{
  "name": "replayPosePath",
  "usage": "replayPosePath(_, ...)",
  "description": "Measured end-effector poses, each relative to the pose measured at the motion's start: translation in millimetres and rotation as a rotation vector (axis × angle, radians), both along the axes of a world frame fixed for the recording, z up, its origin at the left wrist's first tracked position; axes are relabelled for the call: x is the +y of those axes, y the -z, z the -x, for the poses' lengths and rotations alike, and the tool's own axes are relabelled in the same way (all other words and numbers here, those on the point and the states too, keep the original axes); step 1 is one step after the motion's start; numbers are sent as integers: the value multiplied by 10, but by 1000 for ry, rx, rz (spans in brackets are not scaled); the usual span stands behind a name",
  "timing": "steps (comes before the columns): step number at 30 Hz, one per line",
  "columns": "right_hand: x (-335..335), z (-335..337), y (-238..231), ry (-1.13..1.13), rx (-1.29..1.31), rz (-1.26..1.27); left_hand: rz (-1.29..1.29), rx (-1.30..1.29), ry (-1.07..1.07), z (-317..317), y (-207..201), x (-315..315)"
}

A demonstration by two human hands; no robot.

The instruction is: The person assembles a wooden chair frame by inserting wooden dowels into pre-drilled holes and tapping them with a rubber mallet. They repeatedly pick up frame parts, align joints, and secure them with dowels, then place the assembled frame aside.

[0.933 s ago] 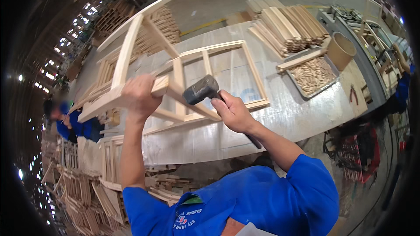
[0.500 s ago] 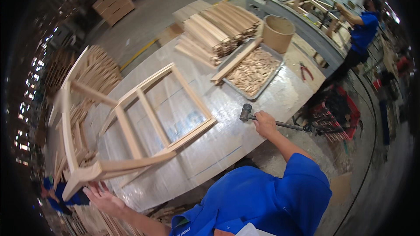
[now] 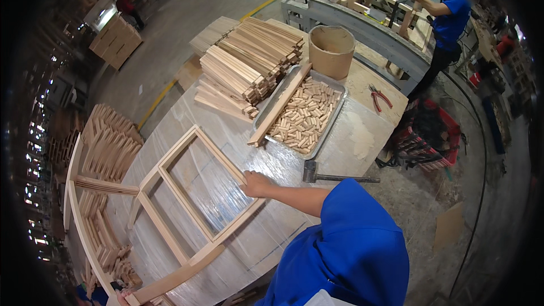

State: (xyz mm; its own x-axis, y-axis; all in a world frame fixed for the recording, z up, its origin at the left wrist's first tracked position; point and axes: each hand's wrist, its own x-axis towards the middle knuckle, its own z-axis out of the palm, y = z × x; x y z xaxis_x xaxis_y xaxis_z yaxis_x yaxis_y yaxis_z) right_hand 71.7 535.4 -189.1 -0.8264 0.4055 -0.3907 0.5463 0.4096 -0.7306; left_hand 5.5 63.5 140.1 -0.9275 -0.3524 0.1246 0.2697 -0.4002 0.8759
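Note:
A pale wooden chair frame (image 3: 211,242) with several crosspieces lies tilted on the plastic-covered table. My right hand (image 3: 256,185) is closed around the frame's side rail, near its right corner. At the lower left my left hand (image 3: 123,296) grips the frame's corner joint; most of that hand is hidden by the wood and the picture's edge. A black mallet (image 3: 309,171) lies on the table beyond my right forearm, its handle (image 3: 357,179) pointing right past the table's edge. No hand touches it.
Past the mallet sits a metal tray (image 3: 341,93) of wooden dowels with a wood strip across it. Stacked slats (image 3: 243,62), a brown round tub (image 3: 331,51) and red-handled pliers (image 3: 379,100) stand nearby. A co-worker (image 3: 450,17) works at the far right bench. A red crate (image 3: 450,136) is below.
My right hand has let go of the mallet, now lying on the table, and taken hold of the frame's rail. The frame sits lower in view, and the head view has shifted.

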Motion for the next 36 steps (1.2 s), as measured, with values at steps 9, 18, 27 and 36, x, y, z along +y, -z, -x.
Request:
replayPosePath(9, -216, 520, 25, -87, 435, -296, -17, -91, 309, -804, -67, -1742)
replayPosePath(18, -1189, 1373, -81, -622, 126, -539, -283, -145, 258, -1208, 5, -2385)
replayPosePath(27, -1608, 619, 73, -438, 10, -292, -238, -188, 427, -1131, -472, -2729)
replayPosePath(36, -1493, -505, -182, 148, 39, -200, 162, -240, 743, 245, -1084, -2355)
